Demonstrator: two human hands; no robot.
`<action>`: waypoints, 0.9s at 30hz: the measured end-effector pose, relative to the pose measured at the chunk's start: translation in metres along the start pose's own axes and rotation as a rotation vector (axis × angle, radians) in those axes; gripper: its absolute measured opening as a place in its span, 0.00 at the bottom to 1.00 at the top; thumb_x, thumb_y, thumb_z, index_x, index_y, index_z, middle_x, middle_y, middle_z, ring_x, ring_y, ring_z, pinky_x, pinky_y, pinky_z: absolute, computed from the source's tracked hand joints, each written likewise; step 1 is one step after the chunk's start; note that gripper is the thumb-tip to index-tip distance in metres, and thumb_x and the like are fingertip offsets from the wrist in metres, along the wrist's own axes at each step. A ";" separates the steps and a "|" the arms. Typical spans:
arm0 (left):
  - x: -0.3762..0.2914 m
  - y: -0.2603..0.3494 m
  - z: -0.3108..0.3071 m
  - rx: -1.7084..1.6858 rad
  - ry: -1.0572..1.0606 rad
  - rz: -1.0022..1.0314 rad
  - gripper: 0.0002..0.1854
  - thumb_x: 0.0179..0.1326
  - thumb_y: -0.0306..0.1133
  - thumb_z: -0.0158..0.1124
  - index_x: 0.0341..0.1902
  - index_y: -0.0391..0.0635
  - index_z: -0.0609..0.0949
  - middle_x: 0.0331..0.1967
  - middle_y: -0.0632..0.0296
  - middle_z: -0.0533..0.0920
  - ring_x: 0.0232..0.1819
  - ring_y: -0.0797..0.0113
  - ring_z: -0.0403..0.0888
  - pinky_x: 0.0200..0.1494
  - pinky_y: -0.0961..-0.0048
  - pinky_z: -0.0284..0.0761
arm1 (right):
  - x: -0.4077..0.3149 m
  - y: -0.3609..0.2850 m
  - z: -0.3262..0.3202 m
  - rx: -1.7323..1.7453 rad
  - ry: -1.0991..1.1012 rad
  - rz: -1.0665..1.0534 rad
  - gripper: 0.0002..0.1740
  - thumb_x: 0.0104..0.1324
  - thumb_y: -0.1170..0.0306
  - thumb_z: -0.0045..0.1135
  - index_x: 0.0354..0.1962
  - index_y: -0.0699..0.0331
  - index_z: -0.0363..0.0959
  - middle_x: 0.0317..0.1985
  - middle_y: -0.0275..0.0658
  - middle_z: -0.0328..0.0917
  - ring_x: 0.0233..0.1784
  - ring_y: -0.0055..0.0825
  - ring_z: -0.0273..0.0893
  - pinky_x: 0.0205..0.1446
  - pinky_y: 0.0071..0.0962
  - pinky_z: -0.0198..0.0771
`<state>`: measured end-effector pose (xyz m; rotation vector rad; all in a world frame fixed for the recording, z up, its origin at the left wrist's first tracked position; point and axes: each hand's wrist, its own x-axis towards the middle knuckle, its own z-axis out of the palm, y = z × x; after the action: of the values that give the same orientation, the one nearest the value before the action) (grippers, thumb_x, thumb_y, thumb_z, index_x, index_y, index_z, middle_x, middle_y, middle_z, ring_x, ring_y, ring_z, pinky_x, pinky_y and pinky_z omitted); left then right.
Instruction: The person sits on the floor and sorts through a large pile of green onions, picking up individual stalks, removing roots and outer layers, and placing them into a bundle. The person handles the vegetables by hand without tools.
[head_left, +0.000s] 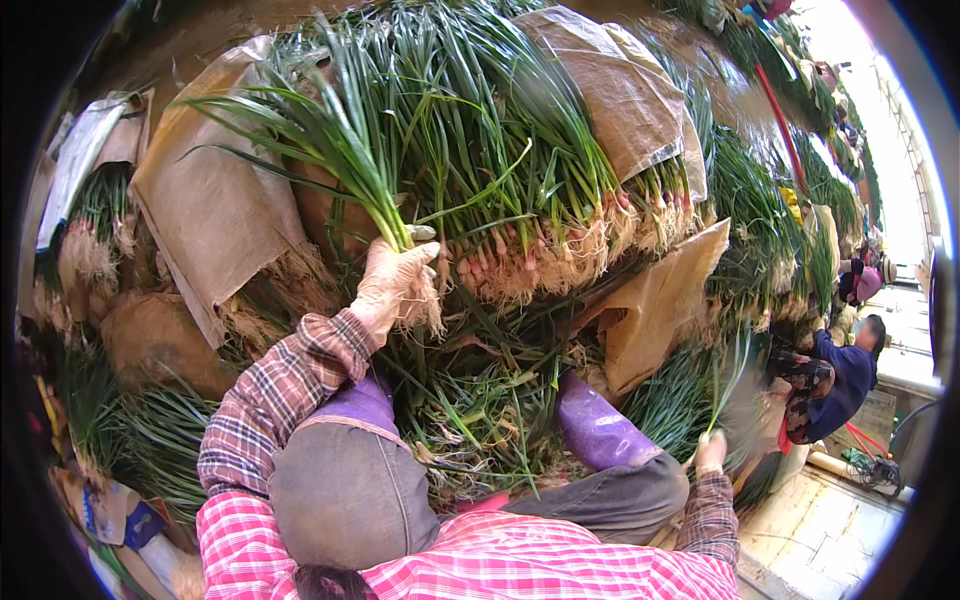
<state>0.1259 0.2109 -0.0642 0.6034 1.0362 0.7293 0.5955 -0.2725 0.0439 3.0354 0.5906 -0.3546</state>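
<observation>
My left hand (394, 279), in a pale glove, grips a bunch of green onions (360, 180) near its base. Their long leaves fan up and to the left, and pale roots hang below my fingers. Out to the right, beside my knee, my right hand (710, 452) pinches a thin green onion stalk (731, 386), partly blurred. In front of me lies a large pile of green onions (480, 142), its rooty white and reddish ends turned toward me. Loose leaves and trimmings (487, 424) cover the ground between my purple boots (600, 424).
Brown woven sacking (217, 180) drapes the pile's left side, with another sack (600, 82) over its upper right. A torn brown sheet (664, 307) stands at centre right. More green onions (675, 397) lie beside my right leg. Another person (844, 382) sits at the far right.
</observation>
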 end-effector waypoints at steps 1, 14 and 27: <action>0.003 0.000 0.002 0.043 -0.008 -0.063 0.15 0.57 0.26 0.71 0.47 0.40 0.79 0.33 0.64 0.81 0.24 0.76 0.79 0.27 0.79 0.78 | -0.005 0.012 0.003 -0.157 -0.019 0.128 0.18 0.65 0.62 0.59 0.34 0.72 0.71 0.29 0.53 0.77 0.33 0.44 0.76 0.41 0.39 0.72; -0.017 0.008 0.012 0.155 -0.296 -0.020 0.19 0.54 0.31 0.74 0.49 0.39 0.82 0.34 0.64 0.84 0.33 0.76 0.81 0.38 0.77 0.77 | -0.069 -0.454 0.047 0.716 -0.734 -0.785 0.19 0.72 0.62 0.55 0.53 0.68 0.74 0.38 0.31 0.77 0.36 0.13 0.70 0.34 0.16 0.69; -0.041 0.076 -0.031 0.125 0.006 0.274 0.15 0.59 0.27 0.66 0.50 0.40 0.82 0.39 0.63 0.84 0.31 0.80 0.77 0.33 0.82 0.75 | -0.173 -0.474 0.188 -0.079 -0.253 -1.655 0.23 0.52 0.77 0.54 0.49 0.65 0.68 0.33 0.43 0.75 0.28 0.34 0.79 0.26 0.32 0.73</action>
<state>0.0655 0.2291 0.0024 0.8625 1.0206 0.9104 0.2219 0.0906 -0.0924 1.5889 2.6866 -0.6025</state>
